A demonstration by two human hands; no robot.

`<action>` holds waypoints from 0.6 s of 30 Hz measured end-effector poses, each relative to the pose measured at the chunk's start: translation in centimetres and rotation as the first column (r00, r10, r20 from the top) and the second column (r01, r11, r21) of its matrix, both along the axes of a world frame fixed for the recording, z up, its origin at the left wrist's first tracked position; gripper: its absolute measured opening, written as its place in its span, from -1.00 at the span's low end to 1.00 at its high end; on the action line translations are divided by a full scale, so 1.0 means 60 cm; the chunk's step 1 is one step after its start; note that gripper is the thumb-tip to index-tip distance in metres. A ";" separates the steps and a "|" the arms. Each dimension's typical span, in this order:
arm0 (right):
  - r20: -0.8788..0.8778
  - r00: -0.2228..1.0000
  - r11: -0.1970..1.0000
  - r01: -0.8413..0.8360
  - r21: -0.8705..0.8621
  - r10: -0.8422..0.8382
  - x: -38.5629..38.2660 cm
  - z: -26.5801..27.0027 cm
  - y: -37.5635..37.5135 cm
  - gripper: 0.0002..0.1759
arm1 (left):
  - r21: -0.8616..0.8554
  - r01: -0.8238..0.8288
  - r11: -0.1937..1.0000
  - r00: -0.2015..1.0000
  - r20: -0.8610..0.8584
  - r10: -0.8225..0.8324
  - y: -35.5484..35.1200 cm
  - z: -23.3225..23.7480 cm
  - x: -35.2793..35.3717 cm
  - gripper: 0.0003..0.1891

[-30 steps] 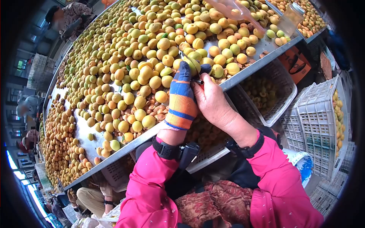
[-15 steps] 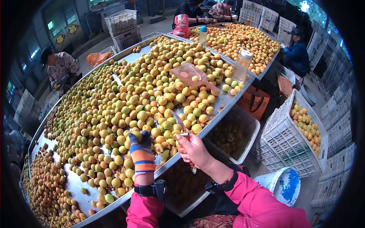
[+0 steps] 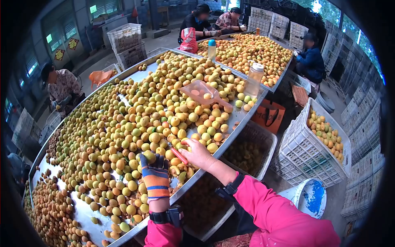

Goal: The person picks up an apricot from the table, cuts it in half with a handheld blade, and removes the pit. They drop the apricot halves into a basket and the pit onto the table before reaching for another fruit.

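Many yellow-green and orange fruits [image 3: 119, 140] cover a metal table. My left hand [image 3: 156, 175], in a blue and orange striped glove, has its fingers around a yellowish fruit [image 3: 149, 157] over the pile. To its right my bare right hand [image 3: 198, 154] is closed on a tool with a red handle [image 3: 179, 156]; its thin end lies among the fruits. Halved or split fruits [image 3: 176, 168] are by the table edge between the hands. Above them, a clear pinkish scoop [image 3: 202, 93] rests on the pile.
A bottle [image 3: 254, 80] stands at the table's right edge. Below are a bin of fruit [image 3: 269, 158], an orange bag [image 3: 267, 116], a tilted white crate [image 3: 294, 160] and a blue-stained bucket [image 3: 311, 198]. People sit around the tables at left and back.
My right hand has moved forward and left over the fruits, and the tool has turned so its red handle shows. The view has shifted slightly. My left hand still has a fruit.
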State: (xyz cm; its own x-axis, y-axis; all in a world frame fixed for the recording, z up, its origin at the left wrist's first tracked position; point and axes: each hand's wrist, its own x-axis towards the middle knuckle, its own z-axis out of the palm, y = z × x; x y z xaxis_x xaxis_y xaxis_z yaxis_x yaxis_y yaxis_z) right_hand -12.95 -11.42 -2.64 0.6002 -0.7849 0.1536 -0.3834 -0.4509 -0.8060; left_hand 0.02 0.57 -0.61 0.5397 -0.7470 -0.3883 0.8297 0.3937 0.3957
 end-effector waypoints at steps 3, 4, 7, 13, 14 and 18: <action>0.312 0.949 0.987 0.014 -0.157 0.037 -0.018 0.055 0.038 -0.62 | 0.087 -0.026 0.996 0.992 0.129 0.015 -0.011 0.000 -0.019 -0.64; 0.359 0.931 0.982 0.004 -0.187 0.065 -0.022 0.060 0.046 -0.64 | 0.086 -0.024 0.996 0.991 0.131 0.012 -0.013 0.000 -0.025 -0.64; 0.382 0.915 0.953 -0.013 -0.303 0.133 -0.032 0.035 0.049 -0.56 | 0.029 0.099 0.995 0.970 0.219 -0.103 -0.017 0.006 -0.051 -0.64; 0.390 0.894 0.950 -0.106 -0.294 0.220 -0.043 0.017 0.035 -0.36 | -0.061 0.265 0.962 0.959 0.119 -0.257 -0.042 -0.052 -0.081 -0.52; 0.398 0.889 0.951 -0.114 -0.287 0.227 -0.044 0.017 0.037 -0.34 | -0.098 0.311 0.946 0.944 0.148 -0.295 -0.045 -0.060 -0.083 -0.53; 0.370 0.902 0.964 -0.150 -0.218 0.224 -0.047 0.023 0.042 -0.31 | -0.073 0.283 0.956 0.938 0.231 -0.260 -0.060 -0.064 -0.100 -0.54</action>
State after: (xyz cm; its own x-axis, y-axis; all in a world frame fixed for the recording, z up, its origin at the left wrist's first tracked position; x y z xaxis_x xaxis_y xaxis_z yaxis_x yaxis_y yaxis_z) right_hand -15.78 -8.89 -1.27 0.5962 -0.6010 0.5323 0.0489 -0.6346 -0.7713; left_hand -5.98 -3.05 -4.45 0.3733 -0.9064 -0.1977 0.8093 0.2140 0.5470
